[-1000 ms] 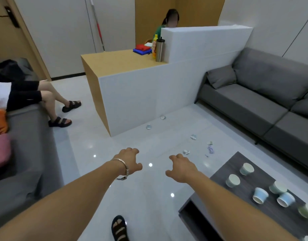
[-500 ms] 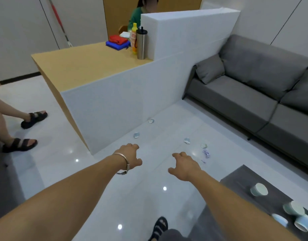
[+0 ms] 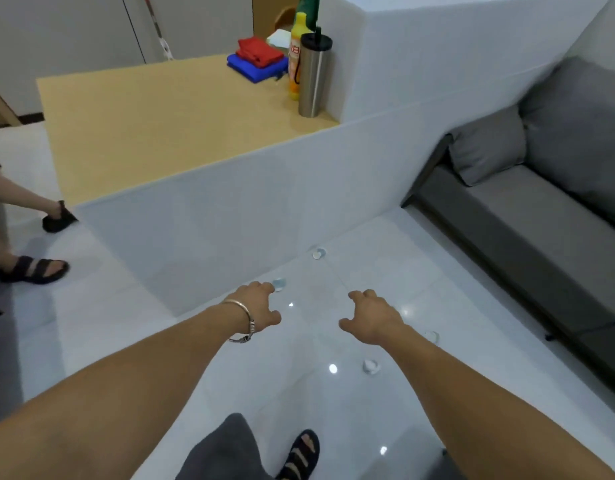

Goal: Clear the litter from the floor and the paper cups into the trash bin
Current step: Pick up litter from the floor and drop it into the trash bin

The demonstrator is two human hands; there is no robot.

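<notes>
Person has stepped fwd: small crumpled pale paper scrap (image 3: 279, 283) on glossy white floor (image 3: 133, 327) now lies just past left hand (image 3: 257, 308). It & right hand (image 3: 372, 318) are empty, fingers loose. Pickup prob. next; nothing binned yet.

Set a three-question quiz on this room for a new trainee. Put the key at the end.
1. True or false: the right hand holds a paper cup.
2. The small litter pieces lie on: A the sofa; B the white floor; C the wooden counter.
3. Which wrist wears the bracelet?

Key: 1 false; 2 B; 3 left.
</notes>
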